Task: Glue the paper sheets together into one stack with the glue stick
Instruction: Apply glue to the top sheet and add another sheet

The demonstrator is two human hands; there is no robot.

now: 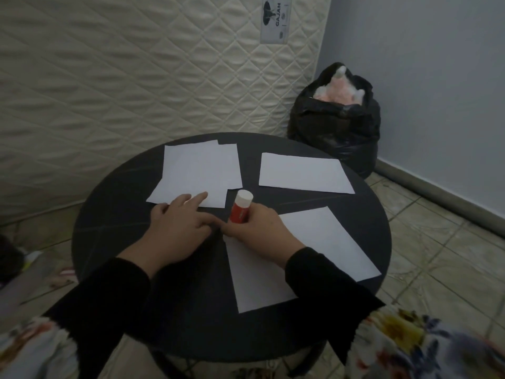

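We start with the round black table [114,203], which carries everything in play. On it we count 4 paper sheets in 3 places. At the far left, the overlapped pair [196,170] shows 2 sheets lying one on the other, slightly askew; we cannot tell whether glue joins them. The far right sheet [303,173] lies alone and apart. The near sheet [322,242] lies partly under our right forearm.

We judge the task early: at most 1 join made, 2 loose sheets left to glue on, and the stack then squared.

Our 2 hands meet at the table's middle. Our left hand [177,225] is loose and flat, fingers spread, its fingertips resting on the near edge of the overlapped pair. Our right hand [254,225] grasps the 1 glue stick [240,206], which stands upright between the pair and the near sheet, its white cap [244,197] on. So the cap must come off first.
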